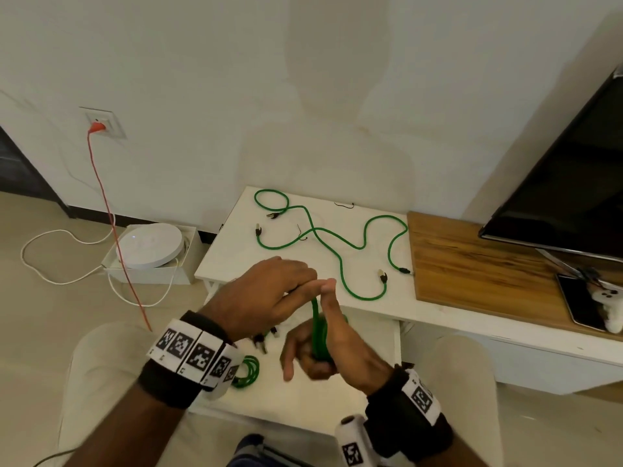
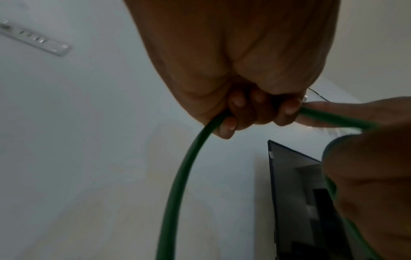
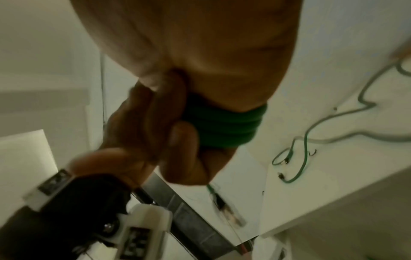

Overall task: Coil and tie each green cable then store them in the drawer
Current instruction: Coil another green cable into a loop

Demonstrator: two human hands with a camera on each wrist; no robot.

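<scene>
Head view: left hand (image 1: 269, 291) grips the green cable (image 1: 317, 332) wound on right hand (image 1: 320, 345); slack grip may unravel loops.

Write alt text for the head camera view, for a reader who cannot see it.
Two bare hands wind a green braided cable: the right hand holds the coiled loops while the left hand grips the strand above them. Behind, two loose green cables sprawl on a white tabletop; a coiled green cable lies in the open white drawer below.
</scene>
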